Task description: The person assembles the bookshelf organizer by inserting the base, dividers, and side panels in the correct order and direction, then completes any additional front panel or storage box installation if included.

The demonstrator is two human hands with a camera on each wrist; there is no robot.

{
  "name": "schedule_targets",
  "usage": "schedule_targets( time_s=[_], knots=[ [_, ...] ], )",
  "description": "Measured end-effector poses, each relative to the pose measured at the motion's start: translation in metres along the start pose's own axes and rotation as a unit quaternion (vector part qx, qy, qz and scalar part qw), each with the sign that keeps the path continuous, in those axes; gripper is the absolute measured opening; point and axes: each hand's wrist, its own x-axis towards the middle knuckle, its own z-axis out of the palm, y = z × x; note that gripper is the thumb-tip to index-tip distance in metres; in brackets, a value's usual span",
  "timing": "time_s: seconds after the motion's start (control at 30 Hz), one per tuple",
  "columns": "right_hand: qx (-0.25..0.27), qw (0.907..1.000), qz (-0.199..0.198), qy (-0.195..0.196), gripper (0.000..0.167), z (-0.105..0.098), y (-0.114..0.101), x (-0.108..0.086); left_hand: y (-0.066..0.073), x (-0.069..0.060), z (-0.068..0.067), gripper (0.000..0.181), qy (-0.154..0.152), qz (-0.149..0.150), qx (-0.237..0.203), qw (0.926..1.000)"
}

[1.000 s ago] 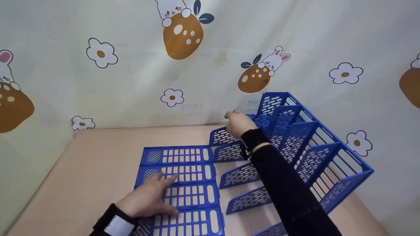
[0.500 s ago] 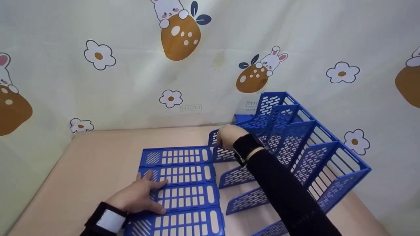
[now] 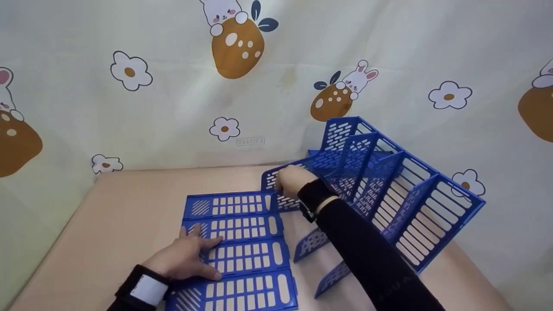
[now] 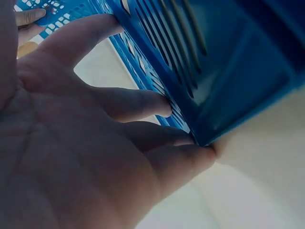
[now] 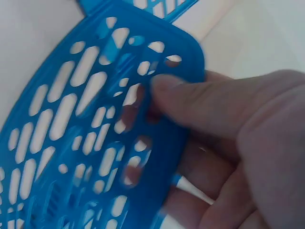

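Observation:
A blue slotted plastic file rack (image 3: 360, 149) stands at the right, its several divider panels reaching leftward. My right hand (image 3: 295, 180) is at the far dividers. In the right wrist view the thumb and fingers pinch a divider panel (image 5: 164, 152) near its rounded edge. To the left a flat blue grid panel (image 3: 242, 240) in several joined strips lies on the table. My left hand (image 3: 183, 257) rests on its left part with fingers spread. The left wrist view shows fingertips touching the edge of this panel (image 4: 224, 90). My right forearm hides part of the rack.
The table (image 3: 129, 203) has a light pinkish-tan top. A cloth (image 3: 173, 108) printed with rabbits, strawberries and flowers hangs behind it, close to the rack. Another blue piece (image 3: 314, 153) shows behind the far dividers.
My right hand has come down and left onto the far dividers. The rack has turned and shifted left at its far end. My left hand has moved left and settled on the flat panel.

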Motion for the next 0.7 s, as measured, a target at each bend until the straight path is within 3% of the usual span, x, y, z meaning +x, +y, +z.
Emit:
schedule_targets(
  time_s=[0.1,0.2,0.37,0.47,0.6,0.7],
  knots=[
    [0.001,0.9996,-0.024,0.016,0.017,-0.004,-0.001,-0.011,0.001,0.001,0.002,0.093,-0.004,-0.012,-0.005,0.9999],
    [-0.008,0.9988,-0.048,0.004,0.013,-0.013,-0.007,-0.032,0.002,0.000,0.002,0.093,-0.003,-0.013,-0.004,0.9999],
    [-0.042,0.9929,-0.037,-0.105,0.026,-0.019,-0.019,-0.075,0.003,0.000,-0.001,0.093,0.002,-0.002,-0.001,1.0000],
    [-0.075,0.9876,-0.042,-0.131,0.019,-0.013,-0.019,-0.092,0.003,0.000,-0.001,0.093,0.005,0.002,0.004,1.0000],
    [-0.093,0.9857,-0.095,-0.103,0.006,-0.005,-0.012,-0.099,0.002,0.001,0.000,0.092,0.005,0.005,0.005,1.0000],
    [-0.100,0.9834,-0.145,-0.044,0.009,-0.001,-0.007,-0.095,0.001,0.002,0.000,0.092,0.002,0.007,0.002,1.0000]
  ],
)
